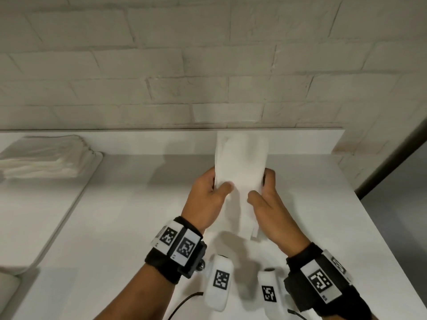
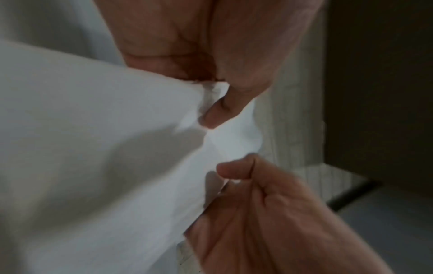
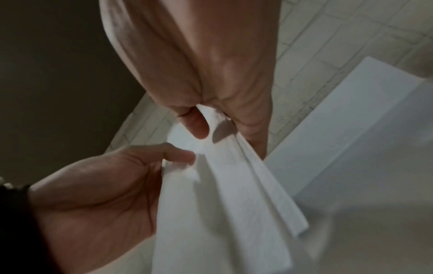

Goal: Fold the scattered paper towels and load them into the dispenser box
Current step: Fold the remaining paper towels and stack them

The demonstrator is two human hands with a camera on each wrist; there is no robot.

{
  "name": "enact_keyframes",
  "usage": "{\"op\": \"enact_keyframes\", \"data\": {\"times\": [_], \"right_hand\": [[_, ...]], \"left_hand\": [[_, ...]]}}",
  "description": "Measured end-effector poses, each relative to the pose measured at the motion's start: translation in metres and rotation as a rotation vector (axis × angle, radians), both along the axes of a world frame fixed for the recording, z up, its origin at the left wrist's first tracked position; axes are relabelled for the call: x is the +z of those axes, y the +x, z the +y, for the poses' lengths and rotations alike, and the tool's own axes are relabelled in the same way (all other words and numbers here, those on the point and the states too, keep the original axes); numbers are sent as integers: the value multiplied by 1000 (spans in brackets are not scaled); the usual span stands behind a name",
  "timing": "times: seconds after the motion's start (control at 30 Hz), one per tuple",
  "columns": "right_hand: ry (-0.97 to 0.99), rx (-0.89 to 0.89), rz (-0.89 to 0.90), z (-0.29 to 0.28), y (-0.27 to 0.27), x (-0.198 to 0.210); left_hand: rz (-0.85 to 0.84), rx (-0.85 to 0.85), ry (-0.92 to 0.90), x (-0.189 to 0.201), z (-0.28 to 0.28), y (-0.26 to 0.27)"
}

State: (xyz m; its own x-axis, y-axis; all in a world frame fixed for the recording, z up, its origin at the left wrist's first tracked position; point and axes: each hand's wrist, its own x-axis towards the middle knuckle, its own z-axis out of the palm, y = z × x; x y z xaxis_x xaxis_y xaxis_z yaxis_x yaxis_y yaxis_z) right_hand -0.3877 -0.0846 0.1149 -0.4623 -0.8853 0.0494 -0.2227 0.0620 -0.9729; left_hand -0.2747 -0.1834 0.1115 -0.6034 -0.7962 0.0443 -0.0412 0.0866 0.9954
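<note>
One paper towel [image 1: 240, 158], folded into a long narrow strip, is held above the white desk [image 1: 115, 227] by two hands, its far end reaching toward the raised ledge [image 1: 161, 142] at the back of the desk. The left hand [image 1: 209, 197] pinches the strip's left edge between thumb and fingers; the right hand [image 1: 268, 199] grips the right edge the same way, thumb on top. The wrist views show two or three layered folds along the towel's right edge. One stack of folded paper towels [image 1: 46, 158] lies well apart at the far left, on a white tray [image 1: 46, 218]. Both wrists wear black bands bearing square printed markers. A white brick wall [image 1: 208, 65] rises behind the ledge.
</note>
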Motion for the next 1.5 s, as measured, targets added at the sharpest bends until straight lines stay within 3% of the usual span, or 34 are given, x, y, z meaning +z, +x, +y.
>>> {"op": "enact_keyframes", "data": {"times": [0.13,0.23,0.4,0.53,0.7,0.83,0.97,1.13,1.23,1.4,1.5], "right_hand": [[-167,-76,50,5,4,7],[-42,-32,56,6,10,-18],[197,90,82,10,23,-53],[230,155,125,-3,44,-31],[155,328,243,-34,109,8],[104,505,394,-69,181,30],[51,647,460,-107,272,44],[110,780,641,-155,394,36],[192,786,882,-174,446,20],[327,664,1189,-177,482,-2],[229,543,1261,-170,482,-18]], "left_hand": [[119,50,-108,9,15,13],[20,93,-103,-18,23,23],[-172,157,55,-48,28,35],[-26,232,273,-24,18,55],[130,376,299,18,-4,130],[192,611,187,52,-38,247],[-115,679,-145,70,-58,396],[-587,673,-367,54,-88,538],[-749,605,-362,26,-108,578],[-879,313,-380,-8,-123,601],[-984,209,-606,-4,-128,606]]}}
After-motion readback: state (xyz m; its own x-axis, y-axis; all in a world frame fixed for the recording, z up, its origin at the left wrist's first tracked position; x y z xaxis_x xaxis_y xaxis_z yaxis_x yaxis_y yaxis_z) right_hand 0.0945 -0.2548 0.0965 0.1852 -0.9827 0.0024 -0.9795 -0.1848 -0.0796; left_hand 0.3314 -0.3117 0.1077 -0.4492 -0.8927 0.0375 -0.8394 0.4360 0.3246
